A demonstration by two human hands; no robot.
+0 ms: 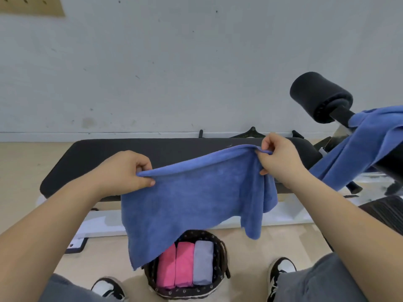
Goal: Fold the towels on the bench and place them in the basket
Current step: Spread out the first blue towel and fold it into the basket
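A second blue towel (359, 144) drapes over the right end of the black bench (91, 158) beside a foam roller (318, 94), and the basket (187, 292) on the floor holds two pink towels (174, 264) and a grey towel (202, 262). The blue towel (192, 203) we hold hides the basket's far left rim and part of the bench front. Our left hand (124, 171) and right hand (281, 155) each pinch a top corner, the cloth hanging between them.

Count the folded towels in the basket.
3. In the dark woven basket: left pink folded towel, middle pink folded towel, right grey folded towel. The hanging blue towel may hide others.
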